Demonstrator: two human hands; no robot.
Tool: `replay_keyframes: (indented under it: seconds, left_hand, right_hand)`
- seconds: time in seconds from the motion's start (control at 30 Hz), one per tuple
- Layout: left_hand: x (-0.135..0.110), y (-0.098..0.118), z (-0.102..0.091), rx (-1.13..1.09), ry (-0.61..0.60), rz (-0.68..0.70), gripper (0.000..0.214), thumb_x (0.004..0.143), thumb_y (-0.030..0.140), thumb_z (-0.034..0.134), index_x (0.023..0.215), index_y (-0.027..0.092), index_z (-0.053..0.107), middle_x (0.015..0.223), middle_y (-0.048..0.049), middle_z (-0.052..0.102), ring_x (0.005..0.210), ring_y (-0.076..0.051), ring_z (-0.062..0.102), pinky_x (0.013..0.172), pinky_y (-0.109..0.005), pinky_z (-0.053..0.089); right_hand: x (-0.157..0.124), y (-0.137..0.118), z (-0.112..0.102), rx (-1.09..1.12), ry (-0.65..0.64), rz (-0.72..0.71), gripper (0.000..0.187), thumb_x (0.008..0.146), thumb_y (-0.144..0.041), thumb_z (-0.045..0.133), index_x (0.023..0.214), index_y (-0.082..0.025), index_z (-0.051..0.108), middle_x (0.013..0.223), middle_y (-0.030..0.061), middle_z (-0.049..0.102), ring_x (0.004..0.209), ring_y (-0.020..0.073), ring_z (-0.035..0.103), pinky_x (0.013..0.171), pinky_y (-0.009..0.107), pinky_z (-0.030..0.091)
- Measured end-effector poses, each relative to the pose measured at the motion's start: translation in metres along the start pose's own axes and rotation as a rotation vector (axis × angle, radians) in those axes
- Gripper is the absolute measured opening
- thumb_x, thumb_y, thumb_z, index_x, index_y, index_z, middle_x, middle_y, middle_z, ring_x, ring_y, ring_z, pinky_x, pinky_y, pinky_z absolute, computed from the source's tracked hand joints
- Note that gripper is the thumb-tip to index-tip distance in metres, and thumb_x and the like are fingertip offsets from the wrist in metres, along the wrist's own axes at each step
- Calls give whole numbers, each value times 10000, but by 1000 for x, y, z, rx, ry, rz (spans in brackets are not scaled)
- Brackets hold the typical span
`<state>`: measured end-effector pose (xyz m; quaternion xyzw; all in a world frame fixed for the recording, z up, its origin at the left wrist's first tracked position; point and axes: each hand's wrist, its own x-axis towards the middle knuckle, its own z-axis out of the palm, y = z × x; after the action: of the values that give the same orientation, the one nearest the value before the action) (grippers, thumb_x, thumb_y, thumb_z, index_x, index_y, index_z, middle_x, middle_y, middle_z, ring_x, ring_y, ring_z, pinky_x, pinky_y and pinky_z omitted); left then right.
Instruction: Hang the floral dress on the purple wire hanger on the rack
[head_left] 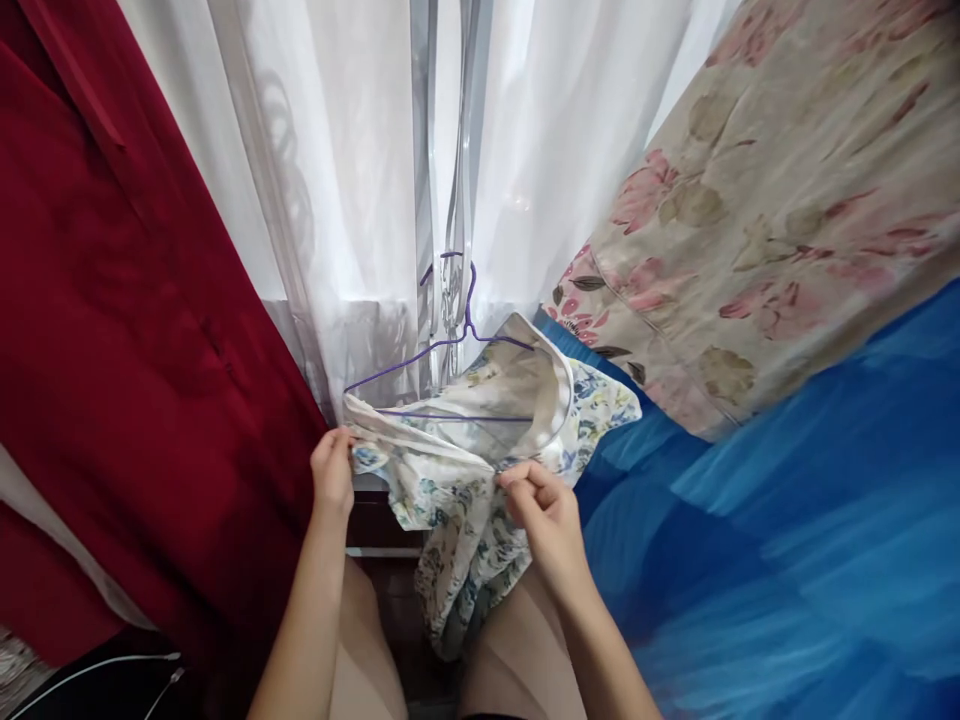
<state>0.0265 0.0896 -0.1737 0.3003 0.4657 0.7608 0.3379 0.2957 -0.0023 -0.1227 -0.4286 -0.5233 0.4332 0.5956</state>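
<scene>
A white garment with a blue and green floral print [465, 510] hangs in front of me on a thin purple hanger [405, 360]. The hanger's hook end is up against the pale straps in front of the curtain, and its lower bar shows inside the wide neckline. My left hand [334, 470] pinches the garment's edge by the hanger's left end. With fingers closed, my right hand [544, 500] grips the front of the neckline near its middle. The garment's lower part drapes down between my legs.
Sheer white curtains [337, 150] hang behind, with several pale straps [450, 180] down the middle. Red cloth [150, 350] covers the left side. At right are a beige floral cloth [780, 220] and blue fabric [787, 530]. A black item with a zipper [112, 690] lies lower left.
</scene>
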Motion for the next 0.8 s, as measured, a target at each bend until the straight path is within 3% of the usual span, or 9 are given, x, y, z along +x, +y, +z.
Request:
replay_keyframes:
  seconds: [0.1, 0.2, 0.27, 0.33, 0.47, 0.57, 0.63, 0.7, 0.8]
  left_hand:
    - [-36, -14, 12, 59, -203, -58, 381, 688, 477, 778, 706, 140, 602, 626, 12, 543, 581, -113, 504, 580, -219, 393]
    - [-69, -9, 24, 110, -439, -62, 335, 797, 476, 706, 763, 153, 623, 669, 4, 560, 674, -130, 533, 667, -222, 416]
    - [-87, 0, 32, 97, -570, -63, 304, 867, 459, 646, 818, 161, 615, 703, 2, 560, 711, -133, 534, 701, -224, 418]
    - [-102, 11, 39, 35, -645, -73, 268, 897, 430, 626, 864, 166, 602, 737, -1, 558, 728, -132, 537, 711, -229, 420]
    - [-124, 31, 47, -41, -752, -68, 240, 921, 413, 607, 889, 175, 595, 767, -7, 561, 735, -136, 554, 721, -242, 433]
    - [-137, 40, 47, -31, -826, -83, 223, 923, 407, 607, 893, 186, 600, 782, -13, 583, 737, -143, 570, 713, -251, 446]
    - [-146, 42, 45, -19, -873, -110, 213, 925, 402, 605, 904, 191, 603, 778, -20, 592, 734, -150, 576, 707, -259, 455]
    - [-154, 44, 43, 8, -920, -126, 214, 930, 403, 595, 906, 191, 605, 768, -26, 592, 722, -153, 572, 697, -264, 458]
    - [-163, 50, 42, 96, -1006, -97, 233, 942, 406, 569, 882, 186, 618, 771, -37, 602, 732, -162, 575, 713, -276, 459]
  right_hand:
    - [1, 23, -33, 75, 245, 30, 202, 846, -361, 637, 767, -177, 612, 510, -73, 375, 480, 90, 283, 463, 235, 195]
    - [-3, 51, -71, 78, 420, 81, 231, 814, -385, 666, 723, -183, 600, 501, -69, 392, 479, 99, 290, 458, 241, 201]
    - [-10, 67, -89, 8, 426, 125, 276, 811, -409, 668, 674, -190, 572, 499, -62, 402, 472, 106, 302, 459, 248, 210]
    - [-18, 79, -95, -101, 337, 169, 316, 817, -442, 663, 649, -194, 560, 506, -51, 427, 470, 116, 334, 468, 254, 234]
    - [-25, 86, -77, -270, 134, 193, 329, 809, -502, 664, 786, -174, 642, 573, -14, 545, 529, 167, 475, 524, 277, 351]
    - [-26, 74, -53, -378, 243, 85, 407, 791, -511, 695, 1021, -178, 650, 784, 45, 663, 709, 228, 582, 655, 330, 454]
    - [-28, 61, -38, -405, 269, 7, 409, 825, -521, 669, 1065, -192, 643, 901, 70, 680, 843, 253, 601, 773, 361, 475]
    - [-32, 50, -26, -346, 100, 27, 384, 892, -565, 572, 932, -194, 667, 888, 68, 676, 894, 261, 603, 843, 377, 473]
    - [-40, 44, -11, -131, -222, 199, 522, 921, -659, 459, 837, -195, 682, 871, 68, 685, 967, 275, 619, 915, 398, 472]
